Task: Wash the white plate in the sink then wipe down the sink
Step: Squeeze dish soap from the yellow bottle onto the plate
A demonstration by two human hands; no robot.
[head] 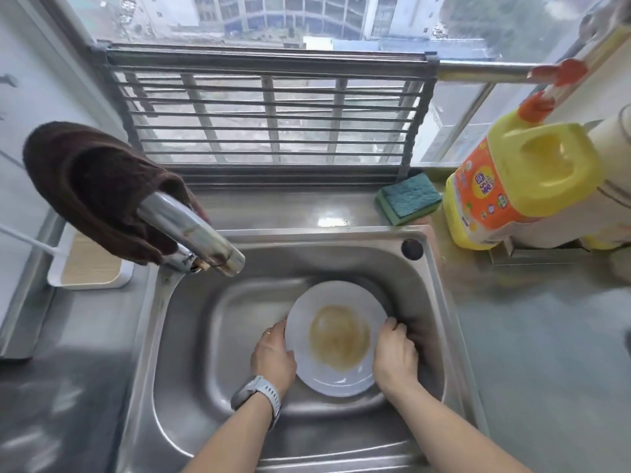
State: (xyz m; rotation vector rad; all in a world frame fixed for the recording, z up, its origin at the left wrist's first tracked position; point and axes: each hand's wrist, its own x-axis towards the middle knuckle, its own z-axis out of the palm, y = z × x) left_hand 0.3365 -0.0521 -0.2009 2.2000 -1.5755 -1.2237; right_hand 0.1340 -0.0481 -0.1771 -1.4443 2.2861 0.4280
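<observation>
We see a steel desk (546,353) running around a steel sink (177,336) that fills the middle of the view. At twelve o'clock from the sink a metal rack (269,114) stands against the window. A brown towel (92,189) hangs over the tap (194,230) at ten o'clock, and the spout points toward the basin. At two o'clock a yellow soap jug (512,186) with an orange label and orange pump stands on the desk, with a green sponge (408,198) just beside it at its nine o'clock. A small white tray (88,264) sits on the desk at nine o'clock from the sink, under the towel.

Inside the basin we hold the white plate (336,336), face up, with a brown stain across its centre. It lies toward the sink's five o'clock side. Our left hand (273,356) grips the plate's rim at eight o'clock, thumb on the upper face, and a grey watch (257,397) sits on that wrist. Our right hand (396,356) grips the rim at three o'clock, fingers curled over the edge. The two hands are apart, each clamped on the plate.
</observation>
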